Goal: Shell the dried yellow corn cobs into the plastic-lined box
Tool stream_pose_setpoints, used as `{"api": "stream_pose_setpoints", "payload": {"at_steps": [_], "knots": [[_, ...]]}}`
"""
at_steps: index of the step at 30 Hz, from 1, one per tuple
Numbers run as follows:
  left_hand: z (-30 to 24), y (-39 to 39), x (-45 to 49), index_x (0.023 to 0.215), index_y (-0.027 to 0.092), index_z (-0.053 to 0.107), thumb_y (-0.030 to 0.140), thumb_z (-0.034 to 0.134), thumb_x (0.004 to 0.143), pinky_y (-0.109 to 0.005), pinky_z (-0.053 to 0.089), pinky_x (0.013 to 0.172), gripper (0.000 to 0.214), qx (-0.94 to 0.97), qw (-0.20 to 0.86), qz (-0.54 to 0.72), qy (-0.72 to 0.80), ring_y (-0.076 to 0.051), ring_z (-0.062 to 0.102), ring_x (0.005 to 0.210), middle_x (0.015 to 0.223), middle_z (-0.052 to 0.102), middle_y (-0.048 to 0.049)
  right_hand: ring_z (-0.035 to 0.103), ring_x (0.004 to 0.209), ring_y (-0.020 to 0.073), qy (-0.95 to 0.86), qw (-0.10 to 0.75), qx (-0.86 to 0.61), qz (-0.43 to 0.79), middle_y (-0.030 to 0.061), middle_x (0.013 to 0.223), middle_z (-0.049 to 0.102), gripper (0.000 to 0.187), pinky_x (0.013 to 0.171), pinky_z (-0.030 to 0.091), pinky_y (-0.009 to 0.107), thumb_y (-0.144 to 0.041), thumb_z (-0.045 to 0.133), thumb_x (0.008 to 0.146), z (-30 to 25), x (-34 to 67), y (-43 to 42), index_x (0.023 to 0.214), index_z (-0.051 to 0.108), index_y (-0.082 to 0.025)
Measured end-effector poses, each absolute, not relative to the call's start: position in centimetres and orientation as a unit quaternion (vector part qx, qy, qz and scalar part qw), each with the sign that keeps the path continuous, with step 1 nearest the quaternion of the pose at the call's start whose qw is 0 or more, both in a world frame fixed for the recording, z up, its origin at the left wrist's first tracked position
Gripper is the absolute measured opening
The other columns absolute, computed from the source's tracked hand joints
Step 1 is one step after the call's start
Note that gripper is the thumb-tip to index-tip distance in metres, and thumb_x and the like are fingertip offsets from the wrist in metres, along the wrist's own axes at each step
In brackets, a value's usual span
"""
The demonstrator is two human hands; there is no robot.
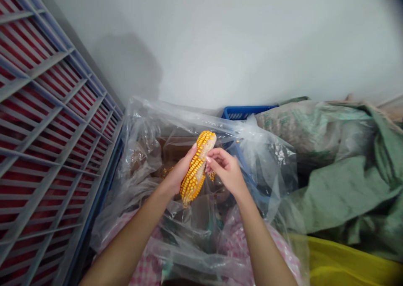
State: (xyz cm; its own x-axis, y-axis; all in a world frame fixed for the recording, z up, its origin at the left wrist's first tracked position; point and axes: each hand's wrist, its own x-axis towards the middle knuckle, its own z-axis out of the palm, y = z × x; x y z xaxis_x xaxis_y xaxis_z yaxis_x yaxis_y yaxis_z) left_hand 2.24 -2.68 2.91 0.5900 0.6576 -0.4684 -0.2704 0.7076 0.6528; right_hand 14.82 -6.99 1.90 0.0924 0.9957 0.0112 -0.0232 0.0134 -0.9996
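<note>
A dried yellow corn cob (197,168) stands tilted above a clear plastic bag (147,126). Part of the cob near its top is bare of kernels. My left hand (178,174) is wrapped round the cob from the left. My right hand (225,168) is curled against the cob's right side, fingers pinched at the kernels. A few loose kernels lie inside the bag below the hands.
A blue-grey metal grille (47,122) with red behind it fills the left. A blue crate (242,111) peeks out behind the bag. Green woven sacks (340,168) lie at the right, a yellow sheet (340,265) below them. A white wall rises behind.
</note>
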Motion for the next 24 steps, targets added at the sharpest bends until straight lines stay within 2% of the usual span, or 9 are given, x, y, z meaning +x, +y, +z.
{"api": "stream_pose_setpoints", "payload": {"at_steps": [5,9,12,14,16,19,21,24], "knots": [[3.2,-2.7,2.3,0.089,0.011,0.063,0.048,0.046,0.08,-0.018,0.041,0.047,0.042,0.274,0.841,0.269,0.382,-0.008,0.054,0.048,0.058,0.06,-0.0015,0.049,0.052,0.0072,-0.48,0.526,-0.537,0.452,-0.0055,0.063,0.047,0.025,0.05,0.045,0.02,-0.04,0.057,0.074,1.7,14.2,-6.9,0.07,0.042,-0.02],[2.7,-2.5,2.2,0.087,0.013,0.063,0.05,0.05,0.077,-0.017,0.041,0.046,0.041,0.274,0.839,0.28,0.378,-0.008,0.053,0.047,0.06,0.061,-0.0006,0.049,0.051,0.0074,-0.468,0.539,-0.547,0.438,-0.0055,0.066,0.049,0.019,0.049,0.043,0.02,-0.037,0.053,0.077,1.2,14.3,-6.5,0.078,0.042,-0.022],[2.5,-2.2,2.0,0.082,0.014,0.062,0.052,0.049,0.076,-0.018,0.042,0.044,0.041,0.257,0.835,0.283,0.396,-0.008,0.054,0.046,0.06,0.062,-0.0008,0.054,0.061,0.0103,-0.423,0.554,-0.607,0.382,-0.0016,0.075,0.055,0.018,0.058,0.045,0.024,-0.038,0.047,0.079,0.6,14.8,-6.1,0.088,0.045,-0.022],[2.6,-2.1,1.9,0.08,0.014,0.062,0.055,0.046,0.076,-0.02,0.043,0.044,0.044,0.245,0.831,0.289,0.407,-0.011,0.057,0.047,0.06,0.063,-0.0018,0.056,0.072,0.0133,-0.408,0.534,-0.654,0.346,0.0019,0.083,0.058,0.023,0.064,0.045,0.026,-0.041,0.046,0.079,0.2,15.1,-6.0,0.089,0.05,-0.021],[2.6,-1.9,1.8,0.082,0.014,0.063,0.057,0.044,0.077,-0.02,0.045,0.046,0.047,0.239,0.833,0.309,0.391,-0.012,0.06,0.051,0.062,0.064,-0.0032,0.056,0.072,0.0148,-0.417,0.479,-0.665,0.392,0.0035,0.08,0.06,0.029,0.062,0.045,0.027,-0.046,0.045,0.079,0.0,15.0,-6.1,0.083,0.055,-0.02],[2.7,-1.7,1.8,0.088,0.011,0.064,0.061,0.038,0.077,-0.022,0.046,0.048,0.057,0.241,0.847,0.314,0.355,-0.013,0.06,0.051,0.06,0.064,-0.0052,0.055,0.059,0.0135,-0.4,0.4,-0.601,0.566,0.0027,0.067,0.061,0.032,0.054,0.044,0.026,-0.046,0.043,0.08,0.0,14.2,-6.5,0.074,0.059,-0.019],[2.9,-1.7,1.8,0.091,0.01,0.065,0.062,0.034,0.078,-0.022,0.045,0.045,0.061,0.245,0.846,0.307,0.361,-0.013,0.058,0.048,0.06,0.065,-0.0059,0.056,0.057,0.0124,-0.355,0.399,-0.548,0.644,0.0019,0.067,0.062,0.027,0.053,0.045,0.025,-0.04,0.045,0.08,-0.1,13.3,-6.7,0.078,0.061,-0.019],[3.2,-1.8,1.9,0.096,0.011,0.064,0.058,0.032,0.081,-0.023,0.047,0.049,0.059,0.236,0.846,0.305,0.367,-0.014,0.06,0.052,0.069,0.068,-0.0073,0.057,0.063,0.012,-0.307,0.454,-0.511,0.663,0.002,0.076,0.064,0.023,0.055,0.045,0.024,-0.036,0.049,0.076,-0.3,12.4,-6.7,0.087,0.06,-0.018]]}}
